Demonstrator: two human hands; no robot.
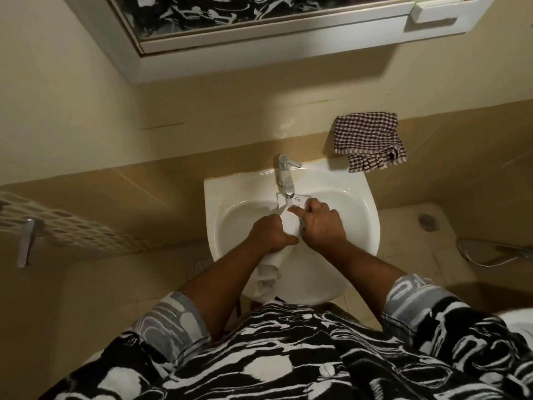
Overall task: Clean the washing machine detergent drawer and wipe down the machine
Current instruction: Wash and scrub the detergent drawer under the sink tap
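Two hands hold one white detergent drawer (290, 226) inside the one white sink (360, 215), right under the one silver tap (285, 174). Left hand (269, 236) grips its near end tight. Right hand (320, 223) curls over its far end. One checked cloth (369, 141) lies on the ledge behind the sink.

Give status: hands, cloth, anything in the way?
Left hand and right hand both grip white cloth over sink, under tap. Cloth tail hangs into basin. Nothing blocking; checked towel sits apart on the ledge.
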